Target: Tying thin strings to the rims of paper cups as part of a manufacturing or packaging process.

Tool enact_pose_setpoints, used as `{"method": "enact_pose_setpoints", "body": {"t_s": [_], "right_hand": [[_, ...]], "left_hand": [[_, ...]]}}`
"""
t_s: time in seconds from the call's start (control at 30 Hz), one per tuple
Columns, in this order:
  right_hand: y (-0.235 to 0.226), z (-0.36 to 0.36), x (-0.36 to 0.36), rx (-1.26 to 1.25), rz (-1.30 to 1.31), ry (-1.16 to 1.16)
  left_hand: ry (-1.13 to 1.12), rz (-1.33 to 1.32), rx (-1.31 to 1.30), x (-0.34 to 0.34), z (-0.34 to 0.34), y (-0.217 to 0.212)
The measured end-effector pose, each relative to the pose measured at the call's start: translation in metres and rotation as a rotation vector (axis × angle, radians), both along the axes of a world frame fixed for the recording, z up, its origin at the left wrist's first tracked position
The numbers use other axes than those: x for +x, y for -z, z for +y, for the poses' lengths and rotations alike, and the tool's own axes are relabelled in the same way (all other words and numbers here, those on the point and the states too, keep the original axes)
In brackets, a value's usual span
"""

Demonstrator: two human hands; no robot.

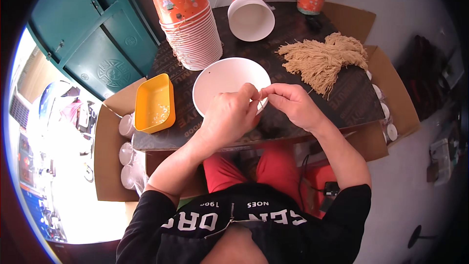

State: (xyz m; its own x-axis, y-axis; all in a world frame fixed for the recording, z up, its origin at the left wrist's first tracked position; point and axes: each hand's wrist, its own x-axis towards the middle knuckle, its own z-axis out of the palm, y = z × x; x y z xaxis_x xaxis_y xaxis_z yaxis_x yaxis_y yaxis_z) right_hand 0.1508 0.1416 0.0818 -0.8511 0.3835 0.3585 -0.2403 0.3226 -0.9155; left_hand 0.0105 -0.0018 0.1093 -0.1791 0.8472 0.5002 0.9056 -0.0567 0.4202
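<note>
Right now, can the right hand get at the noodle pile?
Probably yes: the right hand is just in front of the noodle pile, with only bare board between them, though its fingers pinch something small.

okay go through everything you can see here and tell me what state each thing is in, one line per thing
White bowl: upright, looks empty.
Yellow tray: upright, a few crumbs inside.
Cup stack: nested, leaning.
Second white bowl: tipped toward camera, empty.
Noodle bundle: loose on board.
Left hand, right hand: fingertips pinched together over bowl rim.
</note>
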Motion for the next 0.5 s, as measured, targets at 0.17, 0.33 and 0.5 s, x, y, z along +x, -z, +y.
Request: {"method": "enact_pose_setpoints", "body": {"t_s": [0.17, 0.33, 0.5], "right_hand": [[-0.003, 0.005, 0.010, -0.116, -0.133, -0.025], [0.003, 0.015, 0.020, -0.122, -0.112, -0.052], [-0.008, 0.009, 0.024, -0.084, -0.167, -0.038]], "left_hand": [[-0.002, -0.037, -0.030, 0.005, 0.001, -0.001], [0.003, -0.077, -0.048, 0.015, 0.007, -0.003], [-0.014, -0.111, -0.046, 0.021, 0.007, -0.004]]}}
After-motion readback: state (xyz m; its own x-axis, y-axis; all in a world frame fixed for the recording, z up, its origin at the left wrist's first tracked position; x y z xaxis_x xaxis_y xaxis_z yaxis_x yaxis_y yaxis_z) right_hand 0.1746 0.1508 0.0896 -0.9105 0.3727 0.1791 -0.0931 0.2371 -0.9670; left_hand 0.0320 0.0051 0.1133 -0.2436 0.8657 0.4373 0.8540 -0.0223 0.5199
